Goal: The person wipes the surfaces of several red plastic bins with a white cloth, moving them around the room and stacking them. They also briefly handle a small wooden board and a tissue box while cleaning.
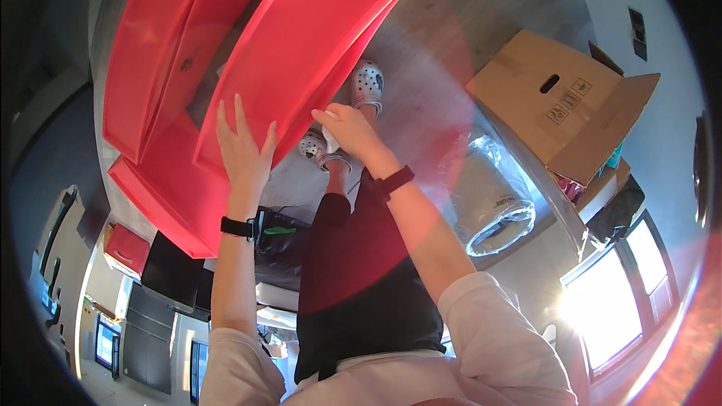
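A large red tray-like piece (304,39) with a raised rim stands tilted before me, seemingly plastic. My left hand (243,155) lies against its near end, fingers spread. Close to the lower right edge of that piece is my right hand (354,132), its fingers curled around a crumpled white cloth or wipe (330,140). Whether the cloth touches the red edge is hard to tell. Similar red pieces stand to the left: a tall one (155,39) and a lower one (177,194).
An open cardboard box (541,90) stands at the right, with clear plastic wrapping (496,203) beside it on the grey floor (417,90). Dark plastic (282,254) lies near my legs. My feet, in light clogs (368,82), are by the red piece. Sun glares through a window (606,299).
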